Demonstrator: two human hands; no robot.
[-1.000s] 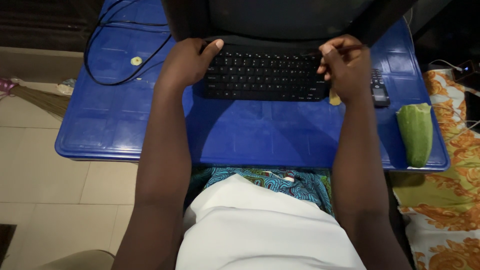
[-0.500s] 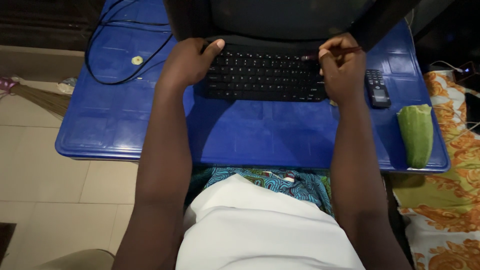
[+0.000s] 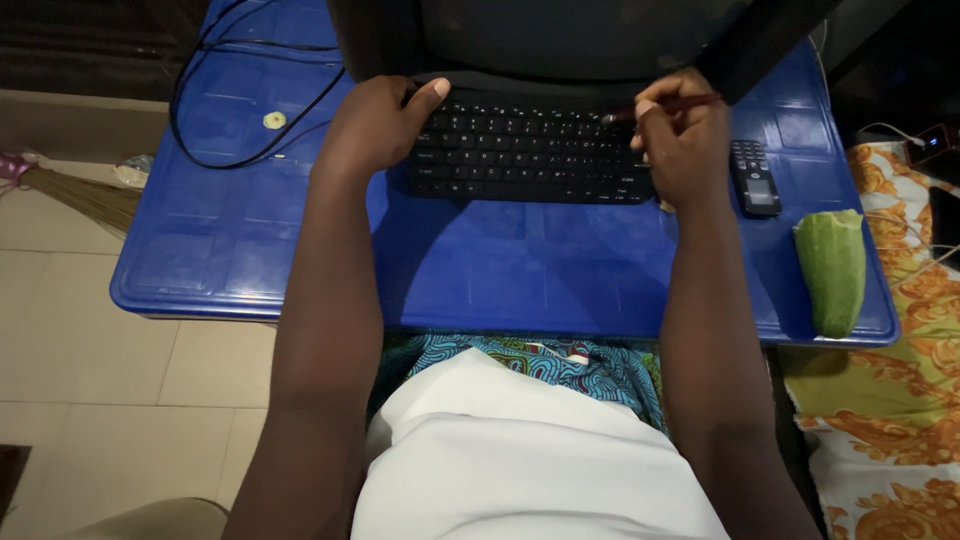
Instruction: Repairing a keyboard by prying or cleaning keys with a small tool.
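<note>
At the frame's upper centre, a thin tool [image 3: 668,106] is pinched by the right hand [image 3: 683,145] over the laptop keyboard [image 3: 530,152], whose left edge is clasped by the left hand [image 3: 378,125]

The table [image 3: 250,270] looks like moulded blue plastic, smooth with a slight sheen and shallow pressed panels. On it, the keyboard [image 3: 525,150] is matt black plastic, its keys dull. The thin stick [image 3: 665,105] pinched in the right hand [image 3: 685,140] is dark reddish and slightly glossy; its material cannot be told. The remote [image 3: 753,176] to the right is black plastic with a faint shine. The green case [image 3: 831,270] at the right edge looks soft and matt. The cable [image 3: 215,120] on the far left is black with a smooth rubbery coat. The near cloth [image 3: 530,360] is printed cotton, and the floor [image 3: 90,370] is smooth pale tile.
</note>
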